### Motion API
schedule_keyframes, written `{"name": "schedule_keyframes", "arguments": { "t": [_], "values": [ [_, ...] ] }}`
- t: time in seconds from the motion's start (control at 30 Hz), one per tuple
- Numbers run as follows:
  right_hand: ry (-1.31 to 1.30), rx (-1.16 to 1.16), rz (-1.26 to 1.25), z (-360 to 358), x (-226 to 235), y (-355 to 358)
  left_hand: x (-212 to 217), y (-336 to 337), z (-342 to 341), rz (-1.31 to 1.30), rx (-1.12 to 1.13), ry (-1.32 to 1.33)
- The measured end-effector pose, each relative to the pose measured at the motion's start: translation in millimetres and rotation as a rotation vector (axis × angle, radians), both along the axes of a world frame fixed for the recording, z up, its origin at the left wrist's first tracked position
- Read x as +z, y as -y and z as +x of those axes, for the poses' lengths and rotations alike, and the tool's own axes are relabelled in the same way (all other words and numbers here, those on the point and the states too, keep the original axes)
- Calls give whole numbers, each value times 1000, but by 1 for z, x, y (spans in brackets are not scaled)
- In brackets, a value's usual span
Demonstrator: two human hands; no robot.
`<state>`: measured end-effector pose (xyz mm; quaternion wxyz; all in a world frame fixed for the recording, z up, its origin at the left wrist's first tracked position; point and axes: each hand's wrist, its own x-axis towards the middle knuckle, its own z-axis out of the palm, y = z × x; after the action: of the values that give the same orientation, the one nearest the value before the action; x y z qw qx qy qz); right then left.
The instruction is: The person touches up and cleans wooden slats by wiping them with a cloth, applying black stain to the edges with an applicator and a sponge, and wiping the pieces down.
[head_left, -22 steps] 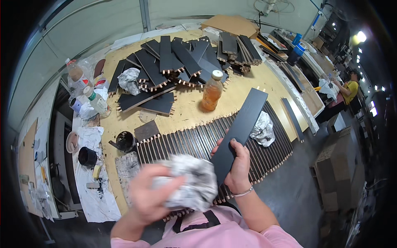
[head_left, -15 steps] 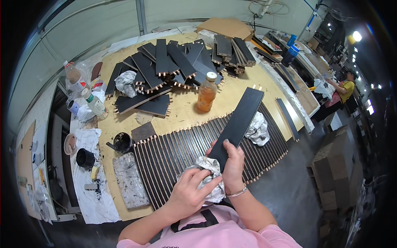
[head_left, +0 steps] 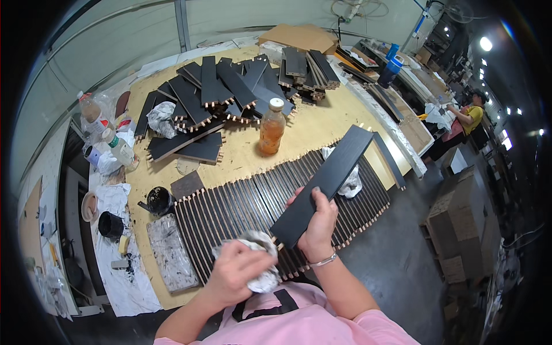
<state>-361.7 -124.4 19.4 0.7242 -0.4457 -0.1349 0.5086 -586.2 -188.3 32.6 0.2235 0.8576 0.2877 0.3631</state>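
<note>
My right hand point(head_left: 319, 224) grips a flat black wooden board point(head_left: 330, 178) with small pegs at its ends, holding it tilted above the table. Bunched in my left hand point(head_left: 238, 270) is a stained white rag point(head_left: 261, 244), just left of the board's lower end and apart from it. Beneath both hands lies a long row of narrow black slats point(head_left: 236, 201) with pale peg ends, set side by side. Behind the held board, a second crumpled rag point(head_left: 351, 184) rests on the slats, partly hidden.
Black pegged boards point(head_left: 215, 83) are heaped at the back. A bottle of orange-brown liquid point(head_left: 272, 129) stands before them. To the left are a black cup point(head_left: 159, 200), a smeared slab point(head_left: 171, 253) and plastic bottles point(head_left: 118, 146). Another person point(head_left: 466, 121) works at the far right.
My left hand has drawn the rag off the board's lower end, down and to the left. The board has turned flatter in my right hand. The whole view has shifted slightly.
</note>
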Motion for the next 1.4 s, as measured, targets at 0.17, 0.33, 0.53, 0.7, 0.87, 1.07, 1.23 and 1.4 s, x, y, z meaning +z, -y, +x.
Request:
{"name": "schedule_keyframes", "arguments": {
  "t": [0.17, 0.33, 0.53, 0.7, 0.87, 1.07, 1.23, 1.4],
  "values": [
    [10, -54, 45, -3, 9, -1, 14, -10, 27, -4, 73, 48],
    [-26, 10, 162, 8, 6, 3, -2, 3, 15, -173, -147, 27],
    [-90, 39, 174, 8, -3, 3, 20, -15, 26, -176, 38, 239],
    [-159, 53, 180, 19, -6, 1, -6, -13, 7, -234, -41, 101],
    [-158, 104, 89, 20, -14, 6, 19, -15, 19, -32, 154, 140],
    [-211, 132, 66, 24, -14, 9, -11, -25, 5, 17, 210, 11],
    [-255, 175, 80, 20, -14, 18, 6, -25, 4, -50, 346, 170],
    [-265, 295, 56, 13, -17, 21, -16, -42, 24, -4, 278, 204]
  ]
}}
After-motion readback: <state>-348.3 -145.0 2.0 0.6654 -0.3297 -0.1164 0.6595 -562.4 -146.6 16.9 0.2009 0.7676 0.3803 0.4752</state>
